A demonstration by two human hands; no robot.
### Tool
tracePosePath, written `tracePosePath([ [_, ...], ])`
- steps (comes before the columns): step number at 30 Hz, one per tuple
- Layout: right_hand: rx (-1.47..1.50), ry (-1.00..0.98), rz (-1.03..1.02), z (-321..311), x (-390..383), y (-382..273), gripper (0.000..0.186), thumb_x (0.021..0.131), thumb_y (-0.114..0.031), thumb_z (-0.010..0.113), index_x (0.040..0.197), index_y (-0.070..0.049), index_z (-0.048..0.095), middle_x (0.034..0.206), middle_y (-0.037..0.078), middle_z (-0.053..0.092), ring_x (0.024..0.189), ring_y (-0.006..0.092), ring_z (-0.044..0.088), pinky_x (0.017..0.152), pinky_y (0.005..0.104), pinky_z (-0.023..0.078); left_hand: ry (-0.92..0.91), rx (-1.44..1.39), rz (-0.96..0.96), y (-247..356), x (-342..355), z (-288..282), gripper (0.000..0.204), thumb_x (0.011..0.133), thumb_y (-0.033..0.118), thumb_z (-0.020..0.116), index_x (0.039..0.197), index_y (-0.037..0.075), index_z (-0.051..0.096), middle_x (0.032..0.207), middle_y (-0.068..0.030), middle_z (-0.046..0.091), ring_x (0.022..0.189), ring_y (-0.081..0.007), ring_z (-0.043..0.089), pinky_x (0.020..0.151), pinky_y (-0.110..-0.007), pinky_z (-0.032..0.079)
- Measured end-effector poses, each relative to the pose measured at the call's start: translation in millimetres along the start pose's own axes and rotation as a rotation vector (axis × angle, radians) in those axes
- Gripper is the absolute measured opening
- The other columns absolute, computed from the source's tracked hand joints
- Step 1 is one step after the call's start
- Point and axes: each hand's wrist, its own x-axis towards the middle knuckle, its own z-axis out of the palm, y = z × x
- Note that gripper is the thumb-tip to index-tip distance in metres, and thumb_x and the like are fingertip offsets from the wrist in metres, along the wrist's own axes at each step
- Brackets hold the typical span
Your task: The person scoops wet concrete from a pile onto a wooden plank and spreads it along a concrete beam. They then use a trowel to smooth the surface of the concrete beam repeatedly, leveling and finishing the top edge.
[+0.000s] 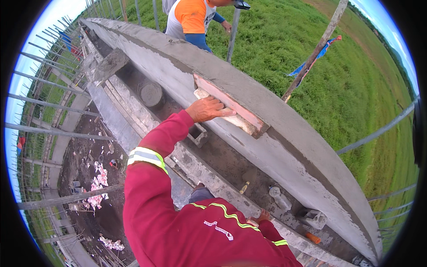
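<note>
My left hand (207,109) is closed round the worn wooden handle of a long plastering float (235,106). The float's pinkish board, crusted with mortar at its ends, lies along the upper edge of a curved concrete wall (284,116). Fresh grey plaster covers the wall's top, and a darker wet band runs below its edge. Lower down, my right hand (264,215) is at the concrete ledge, close to my body. Its fingers look curled beside a small tan edge; what they hold is partly hidden by my sleeve.
Between wall and ledge runs a trough with a mortar bucket (151,94), hollow blocks (312,218), a clear plastic bottle (280,198) and an orange pipe piece (312,238). A mortar-covered board (112,66) spans it. Another person (191,22) stands beyond the wall. Poles surround us; ground drops away left.
</note>
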Motion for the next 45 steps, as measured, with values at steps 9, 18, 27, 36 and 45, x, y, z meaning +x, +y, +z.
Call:
tracePosePath([
  [9, 0.0, 0.055, 0.135, 12.5, -9.5, -22.2, 0.131, 0.061, -0.068, 0.086, 0.16, -0.011, 0.021, 0.164, 0.02, 0.026, 0.155, 0.0365, 0.013, 0.126, 0.0458, 0.018, -0.135, -0.257, -0.039, 27.0, -96.2, 54.9, 0.075, 0.084, 0.004, 0.06, 0.154, 0.024, 0.04, 0.095, -0.0035, 0.056, 0.092, -0.0232, 0.06, 0.088, -0.04, 0.047],
  [18, 0.172, 0.052, 0.35, 4.2, -19.5, -69.1, 0.127, 0.062, -0.068, 0.085, 0.161, -0.019, 0.023, 0.168, 0.015, 0.016, 0.155, 0.0339, 0.015, 0.12, 0.0554, 0.03, 0.133, -0.136, -0.068, -33.3, -54.5, -27.2, 0.065, 0.079, 0.002, 0.063, 0.14, 0.023, 0.057, 0.084, -0.0052, 0.053, 0.072, -0.0247, 0.056, 0.066, -0.039, 0.048],
  [27, 0.295, 0.165, 0.353, 16.3, -21.2, -91.6, 0.123, 0.067, -0.07, 0.079, 0.162, -0.018, 0.02, 0.168, 0.02, 0.014, 0.156, 0.0371, 0.009, 0.121, 0.054, 0.026, 0.229, -0.174, 0.019, -2.2, 18.3, -11.0, 0.065, 0.079, -0.001, 0.067, 0.14, 0.02, 0.058, 0.092, -0.0094, 0.06, 0.079, -0.03, 0.063, 0.072, -0.044, 0.053],
  [36, 0.309, 0.207, 0.318, 23.6, -25.2, -97.4, 0.121, 0.067, -0.067, 0.082, 0.161, -0.02, 0.023, 0.168, 0.02, 0.008, 0.155, 0.0388, 0.009, 0.122, 0.0511, 0.024, 0.198, -0.261, 0.044, 131.7, 113.0, -13.7, 0.073, 0.079, 0.0, 0.069, 0.146, 0.021, 0.054, 0.09, -0.0089, 0.057, 0.085, -0.0303, 0.062, 0.082, -0.045, 0.052],
  [45, 0.403, 0.256, 0.326, 16.5, -41.0, -106.7, 0.116, 0.071, -0.067, 0.078, 0.162, -0.023, 0.022, 0.169, 0.018, 0.005, 0.156, 0.0357, 0.006, 0.122, 0.0584, 0.015, -0.002, -0.53, 0.262, 335.5, 229.6, -2.7, 0.062, 0.09, 0.008, 0.06, 0.151, 0.016, 0.046, 0.096, -0.0144, 0.055, 0.086, -0.033, 0.062, 0.075, -0.045, 0.052],
])
